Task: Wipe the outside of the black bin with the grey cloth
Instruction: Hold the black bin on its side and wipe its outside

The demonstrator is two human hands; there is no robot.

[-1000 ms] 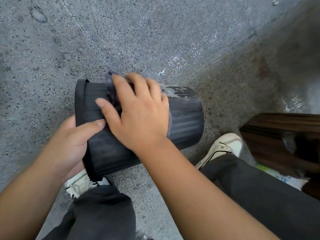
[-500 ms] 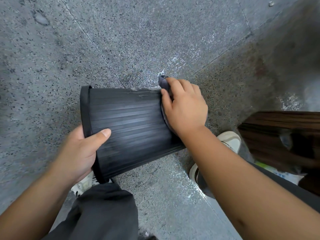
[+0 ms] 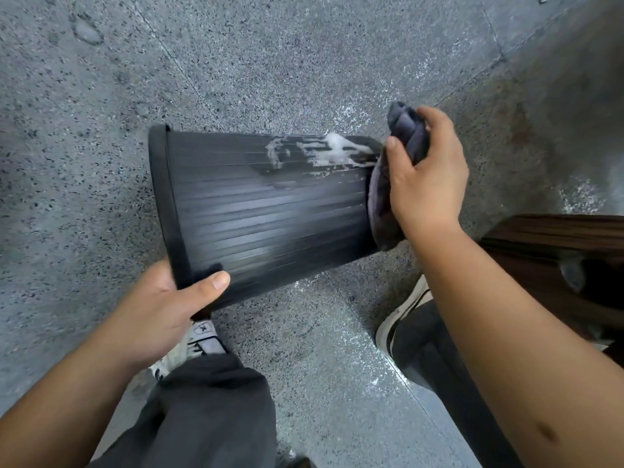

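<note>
The black ribbed bin (image 3: 263, 211) lies on its side above the floor, rim to the left and base to the right. White soap foam streaks its upper side near the base. My left hand (image 3: 162, 309) grips the rim at its lower edge, thumb on the outer wall. My right hand (image 3: 425, 177) holds the bunched grey cloth (image 3: 385, 204) against the bin's base end, with part of the cloth sticking up above my fingers.
Speckled grey stone floor (image 3: 304, 62) lies all around, with wet foamy patches. My two legs in dark trousers and white shoes (image 3: 199, 342) stand below the bin. A dark wooden object (image 3: 560, 244) sits at the right edge.
My right hand swept the cloth from near the rim along the wall to the base end. The bin turned, so a foamy patch now shows on top. My left hand kept hold of the rim.
</note>
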